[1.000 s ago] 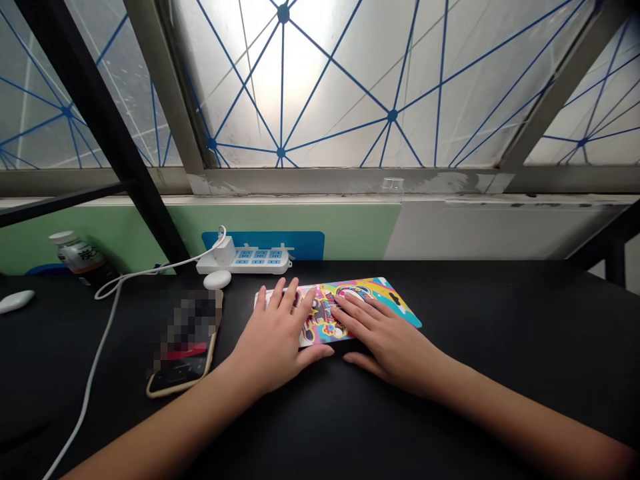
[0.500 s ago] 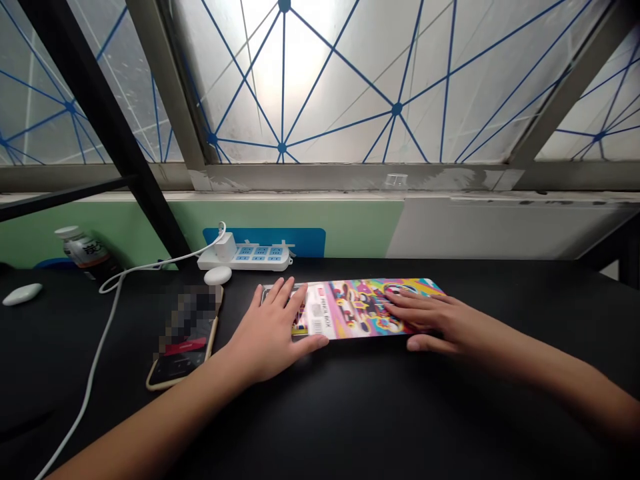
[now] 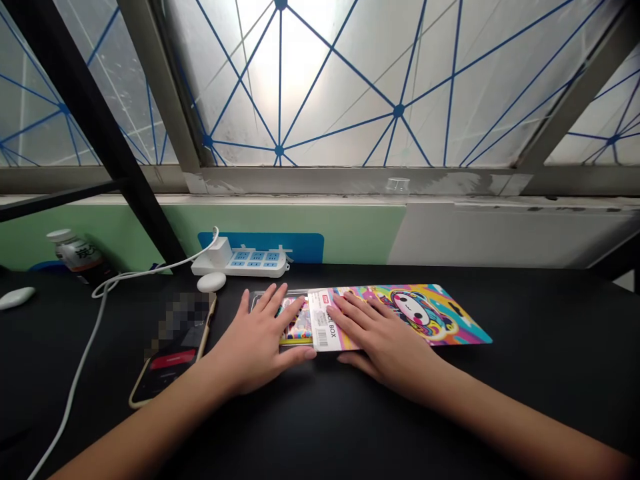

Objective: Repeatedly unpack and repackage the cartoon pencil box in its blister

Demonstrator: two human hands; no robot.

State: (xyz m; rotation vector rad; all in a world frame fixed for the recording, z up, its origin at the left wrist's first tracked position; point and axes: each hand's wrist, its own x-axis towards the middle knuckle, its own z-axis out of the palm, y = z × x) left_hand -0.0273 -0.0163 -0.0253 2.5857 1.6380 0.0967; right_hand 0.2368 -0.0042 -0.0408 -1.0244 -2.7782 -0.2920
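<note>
A pencil box lies flat on the black table. Its bright printed cover (image 3: pixel 425 313) carries a cartoon figure and a white label (image 3: pixel 323 323) with a barcode. Left of the cover's edge, a clear-edged part with colourful contents (image 3: pixel 299 327) shows. My left hand (image 3: pixel 263 343) rests spread over the box's left end, thumb along the near edge. My right hand (image 3: pixel 385 340) lies flat across the middle of the cover, fingers reaching the label, thumb at the near edge. Both hands are open; what lies under the palms is hidden.
A phone (image 3: pixel 173 363) lies left of my left forearm. Behind it are a white oval object (image 3: pixel 211 282) and a power strip (image 3: pixel 257 264) with a plugged-in white cable (image 3: pixel 83 360). A bottle (image 3: pixel 77 253) and another white oval object (image 3: pixel 16 298) stand farther left.
My right hand has moved left from the cover's right end to its middle, uncovering the cartoon figure. The cover sits slightly farther right, showing more of the box's left part. The view has shifted slightly.
</note>
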